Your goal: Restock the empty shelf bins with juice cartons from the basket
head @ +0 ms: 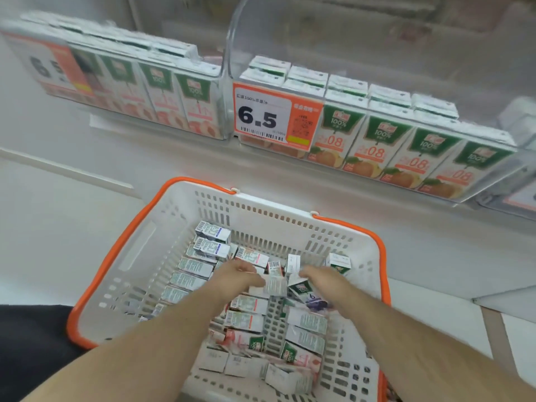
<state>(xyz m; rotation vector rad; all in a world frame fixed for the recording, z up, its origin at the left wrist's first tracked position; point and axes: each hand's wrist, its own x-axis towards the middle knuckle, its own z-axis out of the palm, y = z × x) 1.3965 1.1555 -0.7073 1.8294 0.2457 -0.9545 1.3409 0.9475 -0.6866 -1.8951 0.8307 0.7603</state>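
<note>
Both hands are reaching down into the white basket in the lower middle of the frame. The left hand is curling its grip over a juice carton lying just right of its knuckles, though blur makes it hard to tell whether the fingers are truly pinching it. The right hand is hovering just beside the same cluster, its fingers bent down and hidden, so I cannot tell its grip.

That carton is lying with its long axis running roughly toward the top of the frame, between the two hands and closer to the left one. More cartons are lying flat in rows along the basket's left side and bottom.

The shelf bin at upper right is already showing a full front row. The orange rim at the basket's far edge is standing between hands and shelf, so any lift likely needs to clear it first.
</note>
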